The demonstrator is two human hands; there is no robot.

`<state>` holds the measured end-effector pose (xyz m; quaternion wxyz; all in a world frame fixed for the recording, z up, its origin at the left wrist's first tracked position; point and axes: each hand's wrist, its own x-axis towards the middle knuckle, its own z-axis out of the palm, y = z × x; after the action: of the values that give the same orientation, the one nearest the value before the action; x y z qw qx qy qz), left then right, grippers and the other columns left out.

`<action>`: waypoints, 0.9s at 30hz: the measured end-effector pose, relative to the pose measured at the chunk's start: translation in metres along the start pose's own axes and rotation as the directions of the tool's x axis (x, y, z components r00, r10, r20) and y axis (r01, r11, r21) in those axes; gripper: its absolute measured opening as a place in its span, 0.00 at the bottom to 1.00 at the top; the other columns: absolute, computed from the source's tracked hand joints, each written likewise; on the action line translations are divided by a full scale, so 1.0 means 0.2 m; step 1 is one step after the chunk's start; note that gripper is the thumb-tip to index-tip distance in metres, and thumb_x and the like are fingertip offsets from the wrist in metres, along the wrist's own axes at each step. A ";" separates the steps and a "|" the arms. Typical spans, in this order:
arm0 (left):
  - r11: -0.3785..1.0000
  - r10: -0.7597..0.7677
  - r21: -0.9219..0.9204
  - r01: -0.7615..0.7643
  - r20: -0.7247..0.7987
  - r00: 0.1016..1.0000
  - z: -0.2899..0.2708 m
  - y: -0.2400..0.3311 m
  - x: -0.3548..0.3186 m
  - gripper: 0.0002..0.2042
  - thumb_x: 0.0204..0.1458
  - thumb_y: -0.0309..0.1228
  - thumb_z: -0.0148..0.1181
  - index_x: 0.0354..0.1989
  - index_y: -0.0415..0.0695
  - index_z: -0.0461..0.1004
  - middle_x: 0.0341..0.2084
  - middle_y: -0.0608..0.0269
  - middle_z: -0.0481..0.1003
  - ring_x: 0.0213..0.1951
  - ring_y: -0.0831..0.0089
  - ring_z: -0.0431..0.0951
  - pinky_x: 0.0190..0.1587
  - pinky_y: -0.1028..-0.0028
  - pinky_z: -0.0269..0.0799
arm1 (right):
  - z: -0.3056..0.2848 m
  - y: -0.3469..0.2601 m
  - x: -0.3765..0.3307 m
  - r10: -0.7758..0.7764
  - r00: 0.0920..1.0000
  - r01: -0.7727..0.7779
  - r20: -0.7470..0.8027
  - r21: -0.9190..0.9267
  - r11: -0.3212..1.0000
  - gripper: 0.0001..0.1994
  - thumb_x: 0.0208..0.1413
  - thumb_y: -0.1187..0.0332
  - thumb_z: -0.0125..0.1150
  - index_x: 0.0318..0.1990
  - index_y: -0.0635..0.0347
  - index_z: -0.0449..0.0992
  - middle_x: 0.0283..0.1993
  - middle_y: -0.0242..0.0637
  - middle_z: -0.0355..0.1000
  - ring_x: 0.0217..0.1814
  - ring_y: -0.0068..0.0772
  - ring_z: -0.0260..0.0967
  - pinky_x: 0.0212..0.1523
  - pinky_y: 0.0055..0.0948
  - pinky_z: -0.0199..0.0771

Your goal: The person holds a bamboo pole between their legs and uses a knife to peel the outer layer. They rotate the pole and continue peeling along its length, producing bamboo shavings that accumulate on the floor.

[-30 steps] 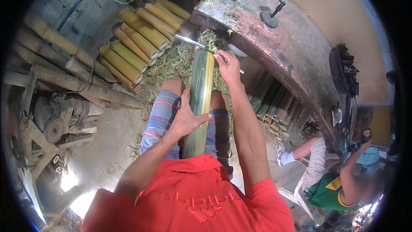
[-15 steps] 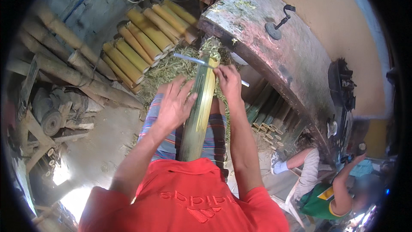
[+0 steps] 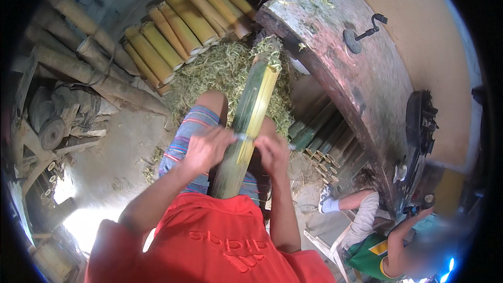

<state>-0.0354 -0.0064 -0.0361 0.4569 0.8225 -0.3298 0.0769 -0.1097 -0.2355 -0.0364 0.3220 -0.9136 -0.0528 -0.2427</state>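
- Head view, watched remotely: bamboo tube (image 3: 253, 118) slants up & away btwn the person's legs, near end by the red shirt (image 3: 225, 241), far end near the worktop corner. Can't tell what props the far end.
- Progress, my read: approx. partway. Done: broad pale-yellow strip bared along R side, far end down past the hands, w/ streaky edges. Left: dark green skin on L side, duller green nr the shirt. Underside hidden, so can't judge it.
- Metal bar (image 3: 244, 137) lies crosswise on the tube, over the pale/green border; its edge is too blurred for me to make out.
- L hand (image 3: 209, 148): fingers curled, looks to be grasping the bar's L end; motion blur, so details n/a.
- R hand (image 3: 272, 154): grasping the bar just R of the tube, bar tip sticking out beyond.
- Striped shorts (image 3: 189, 126) under/beside the tube; curly shavings (image 3: 209, 76) heaped past the knees.
- Beyond, upper L: row of yellow-tan bamboo lengths (image 3: 181, 26); far L, weathered poles (image 3: 94, 78).
- R side: stained worktop (image 3: 340, 68) w/ black stand (image 3: 361, 36); dark tubes (image 3: 320, 128) stacked beneath.
- Lower R: seated co-worker (image 3: 369, 257), green top, well apart from my person's hands.
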 end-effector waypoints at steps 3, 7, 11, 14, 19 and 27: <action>0.979 -0.179 0.109 0.173 0.046 0.983 0.13 -0.16 0.42 0.10 0.64 0.37 0.65 0.40 0.42 0.78 0.30 0.46 0.81 0.34 0.46 0.83 0.37 0.51 0.77 | 0.05 0.28 0.40 0.119 0.992 -0.125 0.048 0.132 0.983 0.05 0.62 0.70 0.68 0.36 0.64 0.83 0.34 0.41 0.77 0.37 0.42 0.74 0.41 0.37 0.73; 0.992 -0.062 0.113 0.063 -0.006 0.998 0.21 -0.38 0.88 0.14 0.64 0.42 0.64 0.40 0.42 0.76 0.31 0.45 0.81 0.37 0.42 0.82 0.41 0.48 0.76 | 0.12 0.52 0.76 0.110 0.991 -0.097 -0.080 0.151 0.984 0.08 0.63 0.68 0.70 0.40 0.65 0.83 0.36 0.43 0.77 0.39 0.39 0.73 0.43 0.34 0.73; 0.989 0.053 0.138 -0.051 -0.012 0.999 0.17 -0.37 0.83 0.14 0.62 0.42 0.65 0.37 0.42 0.77 0.30 0.47 0.80 0.35 0.44 0.81 0.41 0.50 0.74 | 0.12 0.45 0.66 0.063 0.992 -0.049 -0.107 0.130 0.990 0.07 0.61 0.70 0.72 0.40 0.66 0.84 0.35 0.43 0.77 0.39 0.43 0.74 0.43 0.36 0.75; 0.977 0.066 0.201 -0.073 0.043 0.997 0.07 -0.21 0.43 0.13 0.60 0.40 0.68 0.36 0.43 0.77 0.27 0.52 0.77 0.32 0.46 0.79 0.38 0.51 0.72 | 0.06 0.26 0.31 0.029 0.999 -0.029 0.018 0.020 0.999 0.07 0.59 0.68 0.73 0.41 0.60 0.86 0.37 0.44 0.77 0.39 0.47 0.73 0.42 0.41 0.74; 0.994 0.008 0.105 -0.016 0.074 0.997 -0.04 0.03 -0.16 0.10 0.59 0.35 0.69 0.32 0.45 0.75 0.26 0.56 0.74 0.32 0.55 0.76 0.35 0.55 0.69 | -0.01 -0.06 -0.22 0.183 0.978 -0.194 0.097 0.113 0.974 0.07 0.58 0.69 0.73 0.38 0.62 0.84 0.35 0.42 0.76 0.42 0.46 0.74 0.43 0.39 0.73; 0.977 0.140 0.176 -0.121 -0.099 0.985 0.18 -0.38 0.88 0.13 0.62 0.42 0.65 0.35 0.44 0.75 0.26 0.52 0.77 0.33 0.48 0.78 0.40 0.54 0.71 | 0.12 0.46 0.72 0.061 0.988 -0.042 -0.140 0.131 0.991 0.06 0.61 0.72 0.70 0.41 0.65 0.84 0.36 0.42 0.77 0.38 0.39 0.72 0.41 0.35 0.73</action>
<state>0.1403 -0.0903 -0.0336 0.3968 0.8295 -0.3493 0.1802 0.0491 -0.3014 -0.0356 0.3887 -0.8724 -0.0213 -0.2955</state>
